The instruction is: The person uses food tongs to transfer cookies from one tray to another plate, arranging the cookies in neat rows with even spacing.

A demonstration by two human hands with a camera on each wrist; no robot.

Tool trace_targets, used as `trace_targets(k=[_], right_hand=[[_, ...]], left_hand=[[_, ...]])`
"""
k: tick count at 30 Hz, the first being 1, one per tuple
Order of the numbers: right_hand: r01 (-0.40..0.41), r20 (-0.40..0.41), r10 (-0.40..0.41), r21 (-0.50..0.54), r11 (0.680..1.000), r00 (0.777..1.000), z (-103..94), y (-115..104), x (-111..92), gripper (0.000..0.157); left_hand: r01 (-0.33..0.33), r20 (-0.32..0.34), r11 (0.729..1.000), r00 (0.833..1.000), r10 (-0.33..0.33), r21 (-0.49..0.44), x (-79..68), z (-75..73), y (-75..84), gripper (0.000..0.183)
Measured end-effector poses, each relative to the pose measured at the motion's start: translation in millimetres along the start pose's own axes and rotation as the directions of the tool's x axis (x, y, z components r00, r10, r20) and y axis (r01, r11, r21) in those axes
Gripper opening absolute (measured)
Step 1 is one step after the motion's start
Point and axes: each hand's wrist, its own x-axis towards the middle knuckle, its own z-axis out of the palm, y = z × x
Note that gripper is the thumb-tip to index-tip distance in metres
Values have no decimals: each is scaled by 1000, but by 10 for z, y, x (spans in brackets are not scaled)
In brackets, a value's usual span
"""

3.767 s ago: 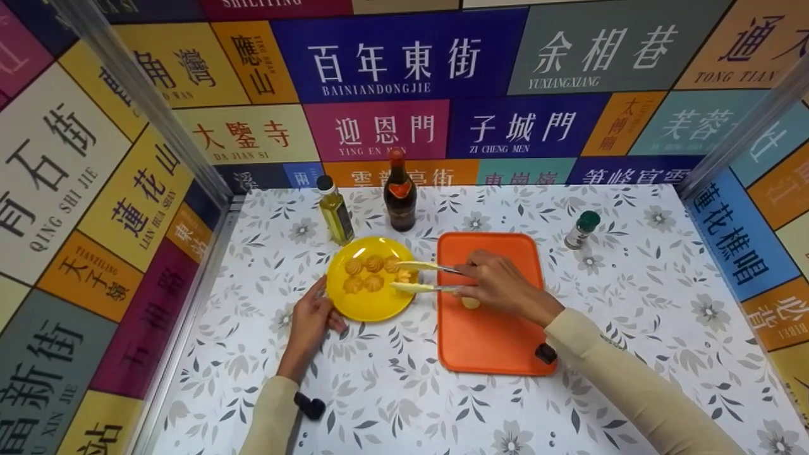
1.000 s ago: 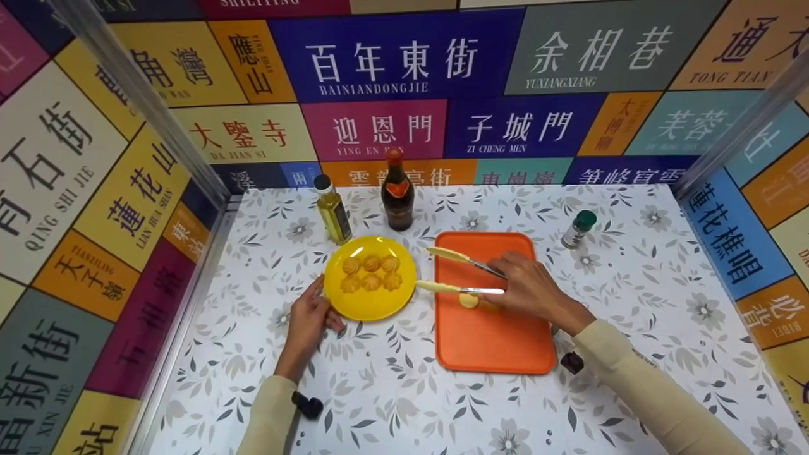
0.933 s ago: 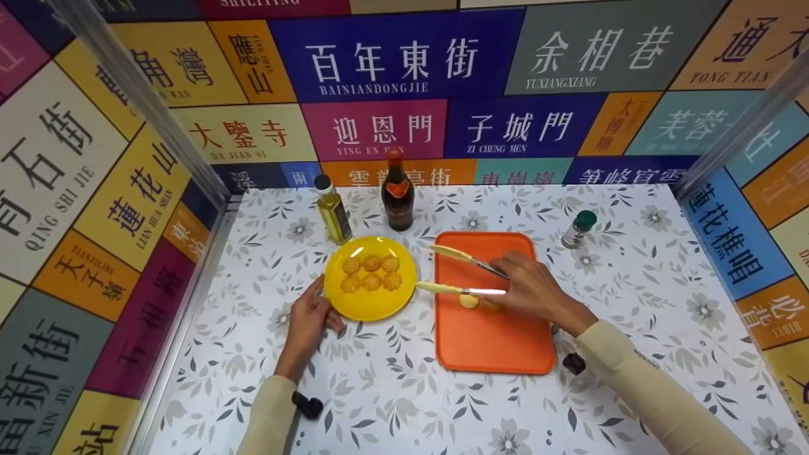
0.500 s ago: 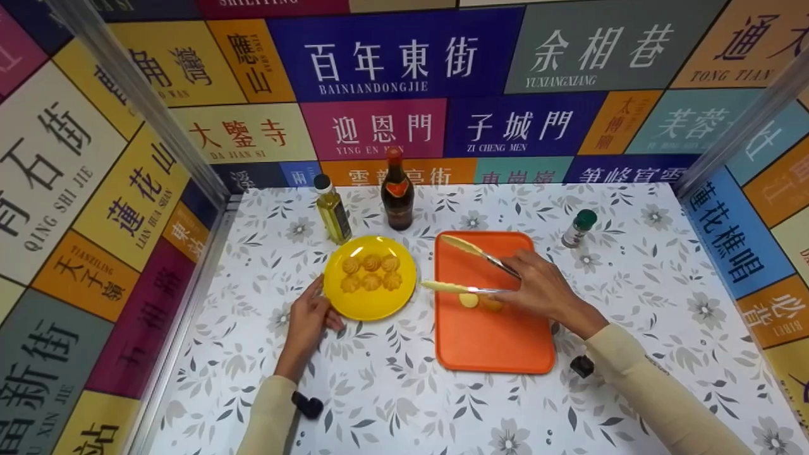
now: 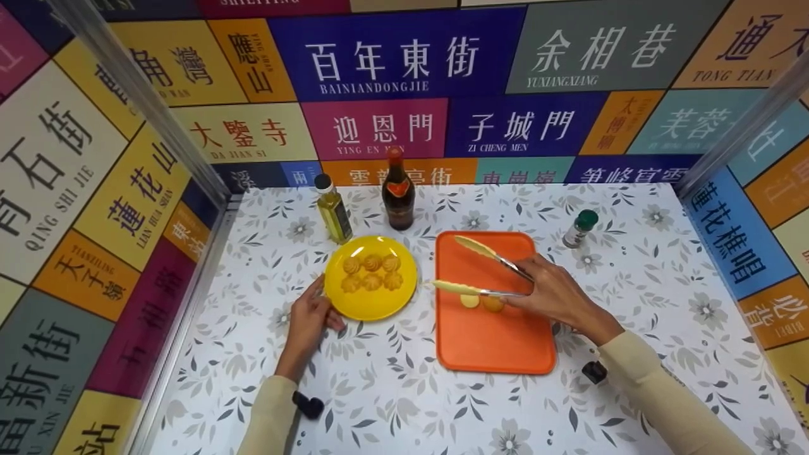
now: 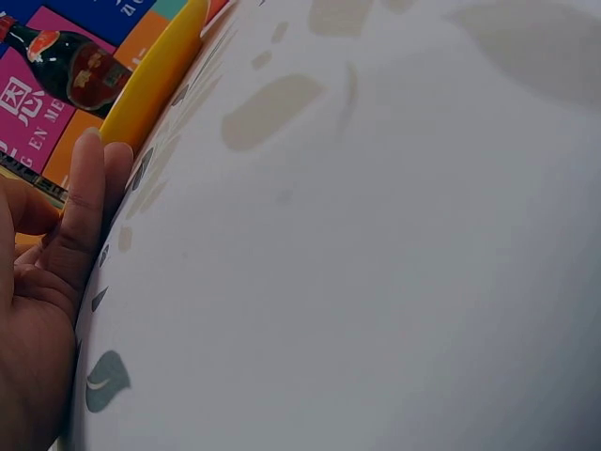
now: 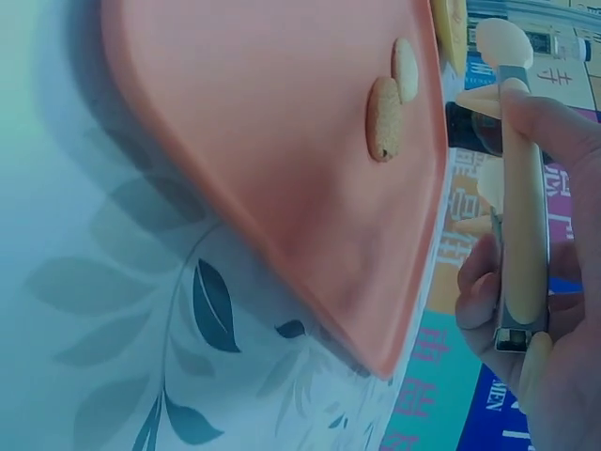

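Note:
In the head view my left hand (image 5: pixel 311 316) holds the left rim of a yellow plate (image 5: pixel 373 309), which bears several swirled cookies (image 5: pixel 371 282) in two rows. The left wrist view shows its fingers against the plate's edge (image 6: pixel 155 80). My right hand (image 5: pixel 556 294) grips metal tongs (image 5: pixel 509 266) with pale yellow tips, their arms spread apart and nothing between them. Beneath the tongs, on an orange tray (image 5: pixel 493 344), lie a pale round biscuit (image 5: pixel 469 301) and a browner cookie (image 5: pixel 493 304). The right wrist view shows both biscuits (image 7: pixel 384 120) near the tray's edge.
Behind the plate stand an oil bottle (image 5: pixel 335 212) with a black cap and a dark red-topped bottle (image 5: pixel 399 196). A green-capped shaker (image 5: pixel 579 229) is at the right rear. Sign-covered walls (image 5: pixel 392 57) enclose the back and sides of the flower-patterned table (image 5: pixel 404 392).
The tongs were over the plate, at a cookie now lying in its front row. They have since drawn back right over the tray, arms spread. The left hand has stayed at the plate.

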Motion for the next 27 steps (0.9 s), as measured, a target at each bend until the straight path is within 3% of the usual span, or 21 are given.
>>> trace_targets(k=[6,14,19,23,27], right_hand=[[-45,21,45,-2,999,999,-75,54,-80,81],[-40,42,40,-5,999,998,-150,121,-217,80],[-41,98,38,38,998,994,-211,144,-300,77],[-68,151,66,3,998,986,-254,149,-350,80],[-67,150,71,-34,997,986,-268,154,-405,82]], left_hand=[[-38,8,999,999,38,18,-4,1,-1,59],[-12,8,1000,1000,11,21,-4,-2,9,60],[10,0,1000,1000,-10,14,1,0,8,60],[20,-5,1000,1000,-20,6,6,7,7,61],[12,-3,1000,1000,-12,4,2,11,-2,61]])
